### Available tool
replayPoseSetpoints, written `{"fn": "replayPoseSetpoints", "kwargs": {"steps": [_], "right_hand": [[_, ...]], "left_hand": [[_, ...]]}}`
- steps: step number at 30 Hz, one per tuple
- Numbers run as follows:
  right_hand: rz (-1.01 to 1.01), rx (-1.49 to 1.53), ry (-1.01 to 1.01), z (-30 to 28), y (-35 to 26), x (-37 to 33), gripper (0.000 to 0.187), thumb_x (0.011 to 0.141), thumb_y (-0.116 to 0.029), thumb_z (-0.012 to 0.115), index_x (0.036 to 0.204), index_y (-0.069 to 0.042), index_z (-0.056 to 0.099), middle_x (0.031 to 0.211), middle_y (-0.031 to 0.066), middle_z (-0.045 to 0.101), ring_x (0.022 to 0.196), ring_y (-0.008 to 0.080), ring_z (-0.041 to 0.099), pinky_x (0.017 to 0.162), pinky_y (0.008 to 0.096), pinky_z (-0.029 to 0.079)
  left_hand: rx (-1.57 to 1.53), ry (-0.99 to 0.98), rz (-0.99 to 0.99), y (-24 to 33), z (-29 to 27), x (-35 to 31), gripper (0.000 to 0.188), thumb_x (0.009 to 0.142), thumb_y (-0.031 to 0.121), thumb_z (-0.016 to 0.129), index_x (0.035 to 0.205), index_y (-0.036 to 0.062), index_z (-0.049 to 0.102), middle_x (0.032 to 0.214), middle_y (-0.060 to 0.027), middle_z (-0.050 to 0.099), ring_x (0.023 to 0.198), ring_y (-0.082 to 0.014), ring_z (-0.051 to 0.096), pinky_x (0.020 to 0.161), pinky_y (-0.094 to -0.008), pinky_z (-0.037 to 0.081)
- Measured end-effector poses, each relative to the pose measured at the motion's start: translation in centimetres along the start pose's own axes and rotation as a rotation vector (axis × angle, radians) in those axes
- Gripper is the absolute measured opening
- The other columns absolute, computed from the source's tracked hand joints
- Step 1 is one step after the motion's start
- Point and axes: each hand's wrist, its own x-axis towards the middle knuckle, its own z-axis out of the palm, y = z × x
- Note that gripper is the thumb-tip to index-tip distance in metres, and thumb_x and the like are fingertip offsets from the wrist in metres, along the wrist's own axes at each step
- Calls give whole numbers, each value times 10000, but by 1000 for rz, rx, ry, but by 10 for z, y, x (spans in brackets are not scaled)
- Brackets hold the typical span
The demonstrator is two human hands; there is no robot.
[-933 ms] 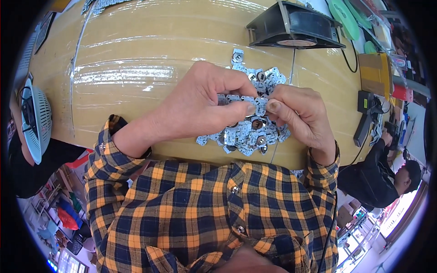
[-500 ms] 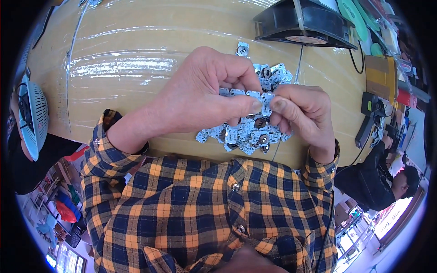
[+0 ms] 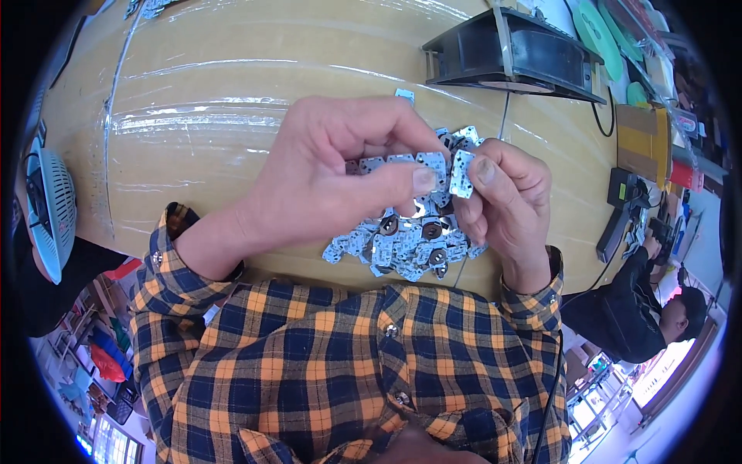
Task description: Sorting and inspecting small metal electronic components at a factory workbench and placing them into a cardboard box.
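Note:
My left hand [image 3: 348, 162] is closed round a strip of small white circuit boards [image 3: 430, 162], its thumb and forefinger pinching the right end. Part of the strip is hidden behind the thumb. Between the thumb and fingers of my right hand [image 3: 506, 193] is a single circuit board [image 3: 462, 174], held upright just right of the strip, with a narrow gap between them. Below both hands a loose pile of circuit boards [image 3: 402, 251] lies on the table, several with round dark or metallic discs on them.
A black fan [image 3: 514, 54] stands on the brown table [image 3: 193, 69] at the far right. Behind the pile lies one lone board [image 3: 404, 94]. A light-blue basket [image 3: 54, 205] is at the left edge, a cardboard box [image 3: 643, 139] at the right. Another person [image 3: 626, 309] sits at right.
The single board in my right hand has come away from the end of the strip, leaving a gap. Both hands have shifted slightly left in the picture.

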Motion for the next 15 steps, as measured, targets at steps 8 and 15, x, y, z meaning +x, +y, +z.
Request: {"fn": "replayPoseSetpoints", "kwargs": {"steps": [8,15], "right_hand": [[-23,-167,7,-5,1,0,269,980,-206,532,828,9,586,550,-19,490,414,17,370,390,181,273],[74,-71,-33,-8,3,3,258,974,-181,518,814,13,580,534,-23,465,404,10,345,384,181,261]], "left_hand": [[680,112,717,-13,2,7,227,744,-100,640,961,-41,673,740,-105,639,632,-157,622,526,-256,440],[689,152,715,-16,4,8,254,723,-128,644,961,-39,661,755,-115,636,625,-180,614,528,-266,444]]}}
